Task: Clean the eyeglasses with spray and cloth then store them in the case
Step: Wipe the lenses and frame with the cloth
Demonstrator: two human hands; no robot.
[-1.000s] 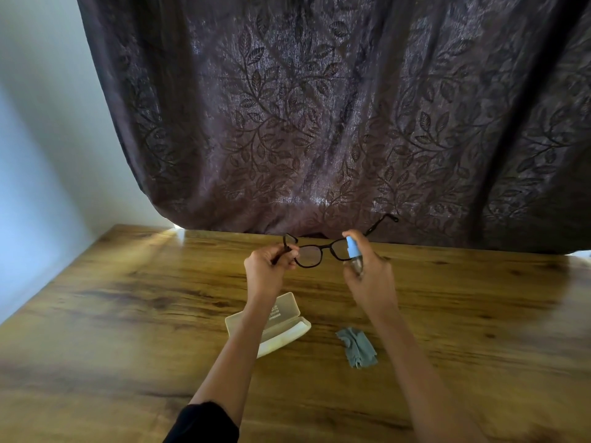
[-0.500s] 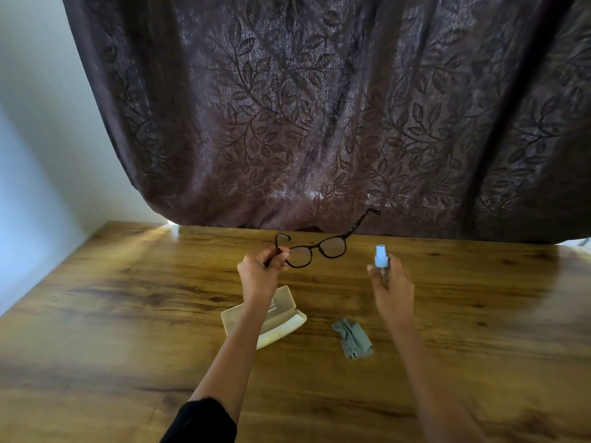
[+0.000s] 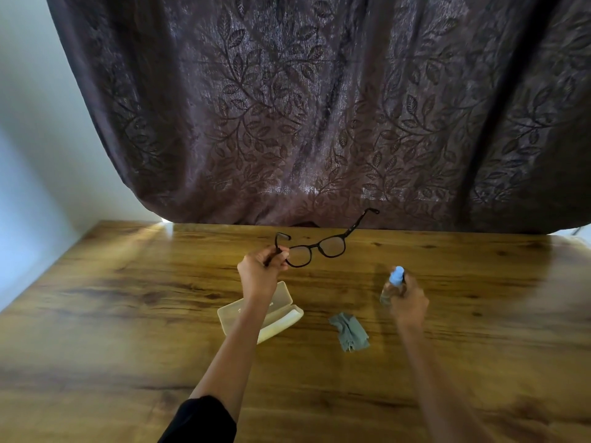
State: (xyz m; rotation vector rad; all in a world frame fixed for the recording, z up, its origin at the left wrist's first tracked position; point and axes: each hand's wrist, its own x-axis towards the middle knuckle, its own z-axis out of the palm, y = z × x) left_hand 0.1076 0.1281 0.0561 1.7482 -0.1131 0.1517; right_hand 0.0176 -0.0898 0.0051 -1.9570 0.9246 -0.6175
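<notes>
The eyeglasses (image 3: pixel 332 247) are in the air above the far half of the table (image 3: pixel 128 314), open, with the lenses facing the person. One temple points up toward 1 o'clock in front of the curtain (image 3: pixel 319 107). The left hand (image 3: pixel 260 273) holds them at their left end. Its fingers are curled and the thumb pinches the other temple near the hinge, while the forearm rises from 7 o'clock with a black sleeve (image 3: pixel 201 420) at the elbow.

The right hand (image 3: pixel 409 302) is at 4 o'clock from the glasses and well apart from them. Its fingers are wrapped around the spray bottle (image 3: pixel 396 278), which stands about upright with the blue cap on top. I cannot tell if a finger is on the cap.

On the table, the cream case (image 3: pixel 281 311) lies open at 6 o'clock from the left hand, partly hidden by the wrist. The grey-green cloth (image 3: pixel 350 332) lies crumpled at 3 o'clock from the case, between the two forearms.

One second ago the bottle was just beside the right lens. Half a second ago it was already away, and now it is lower and more toward 4 o'clock. The left hand keeps the same grip, and the case and the cloth have not moved.
</notes>
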